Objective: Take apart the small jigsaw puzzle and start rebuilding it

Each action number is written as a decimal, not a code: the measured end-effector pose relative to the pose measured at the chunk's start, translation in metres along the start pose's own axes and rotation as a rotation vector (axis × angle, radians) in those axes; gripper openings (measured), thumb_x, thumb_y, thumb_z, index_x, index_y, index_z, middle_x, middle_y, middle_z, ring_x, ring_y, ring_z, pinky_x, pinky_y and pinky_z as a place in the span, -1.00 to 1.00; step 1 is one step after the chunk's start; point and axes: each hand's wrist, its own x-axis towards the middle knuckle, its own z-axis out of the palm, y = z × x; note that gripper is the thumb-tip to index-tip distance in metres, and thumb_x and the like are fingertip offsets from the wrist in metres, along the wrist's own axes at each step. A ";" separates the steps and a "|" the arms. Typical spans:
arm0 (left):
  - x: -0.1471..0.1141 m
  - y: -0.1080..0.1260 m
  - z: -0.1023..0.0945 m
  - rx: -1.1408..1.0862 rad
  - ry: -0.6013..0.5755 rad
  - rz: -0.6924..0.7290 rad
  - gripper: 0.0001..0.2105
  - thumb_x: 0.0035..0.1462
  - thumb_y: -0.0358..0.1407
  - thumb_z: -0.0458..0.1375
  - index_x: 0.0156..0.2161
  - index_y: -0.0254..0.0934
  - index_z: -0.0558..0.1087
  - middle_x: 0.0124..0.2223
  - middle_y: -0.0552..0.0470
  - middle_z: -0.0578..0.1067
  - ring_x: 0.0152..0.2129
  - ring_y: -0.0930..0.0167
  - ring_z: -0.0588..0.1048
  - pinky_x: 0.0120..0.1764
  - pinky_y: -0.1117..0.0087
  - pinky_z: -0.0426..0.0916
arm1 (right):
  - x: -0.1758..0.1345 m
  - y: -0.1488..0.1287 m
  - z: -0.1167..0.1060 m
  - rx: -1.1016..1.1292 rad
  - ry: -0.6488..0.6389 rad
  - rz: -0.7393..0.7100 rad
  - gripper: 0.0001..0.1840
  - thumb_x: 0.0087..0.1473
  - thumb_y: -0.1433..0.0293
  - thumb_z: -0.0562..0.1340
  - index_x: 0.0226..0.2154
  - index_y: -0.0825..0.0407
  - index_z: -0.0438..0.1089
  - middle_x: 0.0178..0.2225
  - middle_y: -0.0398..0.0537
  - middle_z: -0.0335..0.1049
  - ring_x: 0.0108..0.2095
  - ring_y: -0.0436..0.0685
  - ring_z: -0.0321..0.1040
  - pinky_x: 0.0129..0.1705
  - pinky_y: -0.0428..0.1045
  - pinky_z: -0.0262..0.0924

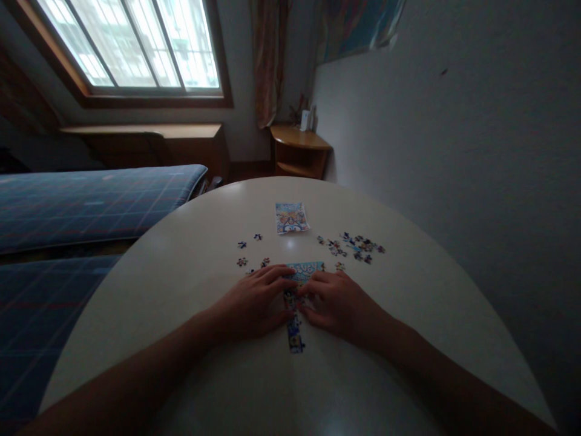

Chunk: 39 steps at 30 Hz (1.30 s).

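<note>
A partly joined jigsaw puzzle [295, 339] lies on the round white table, with a light blue upper strip and a narrow column running toward me. My left hand [258, 300] rests along its left side, fingers stretched out and their tips on the puzzle. From the right, my right hand [338, 303] reaches over the middle of the puzzle with bent fingers, thumb and forefinger close together. Whatever lies between those fingertips is hidden. Both hands cover part of the puzzle. One loose puzzle piece [340, 266] sits just beyond my right hand.
Loose puzzle pieces [358, 247] are clustered at the right, and several more pieces [242, 261] lie scattered at the left. A picture sheet [291, 218] lies farther back on the table [204, 224]. A plaid mattress [91, 206] stands left of the table; a wall [454, 151] is at the right.
</note>
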 end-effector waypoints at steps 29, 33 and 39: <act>0.001 0.001 -0.002 0.050 -0.012 0.020 -0.68 0.21 -0.20 0.16 0.05 -0.16 0.37 0.24 -0.09 0.32 0.16 0.20 0.32 0.17 0.05 0.28 | -0.002 0.008 0.001 0.028 -0.032 -0.141 -0.87 0.10 0.40 0.31 -0.24 -0.05 0.47 -0.23 -0.12 0.49 -0.22 0.11 0.43 -0.13 0.05 0.12; 0.001 0.002 -0.003 0.049 -0.017 0.007 -0.68 0.20 -0.22 0.17 0.06 -0.16 0.37 0.24 -0.09 0.32 0.16 0.19 0.33 0.16 0.05 0.29 | 0.001 0.007 0.002 0.015 -0.004 -0.123 -0.87 0.08 0.43 0.31 -0.25 0.00 0.47 -0.24 -0.08 0.49 -0.23 0.12 0.43 -0.15 0.04 0.13; 0.000 0.001 -0.002 0.045 -0.015 0.001 -0.66 0.18 -0.25 0.18 0.06 -0.15 0.36 0.25 -0.08 0.31 0.17 0.20 0.32 0.18 0.04 0.28 | 0.001 0.011 0.005 0.008 0.033 -0.124 -0.85 0.10 0.45 0.29 -0.22 -0.04 0.49 -0.22 -0.09 0.50 -0.23 0.10 0.43 -0.15 0.04 0.12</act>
